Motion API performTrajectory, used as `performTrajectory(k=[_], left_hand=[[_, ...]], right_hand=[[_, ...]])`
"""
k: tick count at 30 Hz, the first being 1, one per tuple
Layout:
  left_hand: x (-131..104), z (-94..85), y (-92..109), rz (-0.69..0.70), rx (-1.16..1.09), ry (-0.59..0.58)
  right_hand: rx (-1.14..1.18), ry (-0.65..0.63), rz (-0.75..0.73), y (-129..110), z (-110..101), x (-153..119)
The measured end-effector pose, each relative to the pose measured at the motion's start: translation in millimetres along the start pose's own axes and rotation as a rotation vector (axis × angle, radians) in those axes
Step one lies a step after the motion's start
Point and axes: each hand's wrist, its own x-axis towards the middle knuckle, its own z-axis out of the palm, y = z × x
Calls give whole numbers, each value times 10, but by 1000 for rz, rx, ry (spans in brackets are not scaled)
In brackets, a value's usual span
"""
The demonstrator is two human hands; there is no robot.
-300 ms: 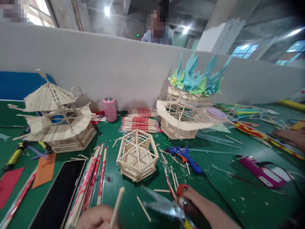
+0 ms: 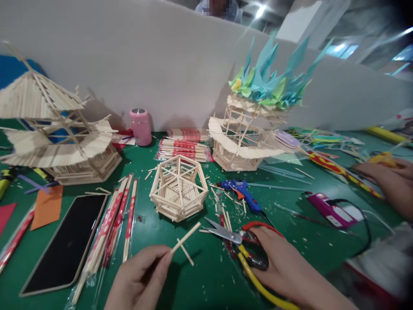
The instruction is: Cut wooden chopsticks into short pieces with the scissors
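My left hand [image 2: 142, 275] pinches a short wooden stick [image 2: 186, 237] between thumb and fingertips, with its free end slanting up to the right. In my right hand [image 2: 274, 252] is a pair of scissors [image 2: 226, 233] with parted silver blades and red, black and yellow on the handles. The blades point left towards the stick, slightly apart from it. Just beyond my hands stands an eight-spoked-looking lattice basket [image 2: 179, 193] built of wooden sticks. A loose stick piece [image 2: 187, 254] lies beneath the held one.
A blue glue gun [image 2: 241, 193] lies right of the basket. Stick pavilions stand at left [image 2: 77, 159] and back right [image 2: 238, 146], the latter topped with blue paper. Left are a phone [image 2: 66, 243] and packed sticks [image 2: 111, 224]. Another person's hand [image 2: 387, 172] is at far right.
The view has tilted down. My left hand has risen into view, its stick now leaning right. The scissors have turned so their blades show clearly near the stick's end.
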Motion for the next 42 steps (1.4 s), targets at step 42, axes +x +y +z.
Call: performTrajectory(k=[42], left_hand=[[-71, 3, -552, 680, 833, 20]], right_hand=[[154, 223, -558, -1113, 592, 195]])
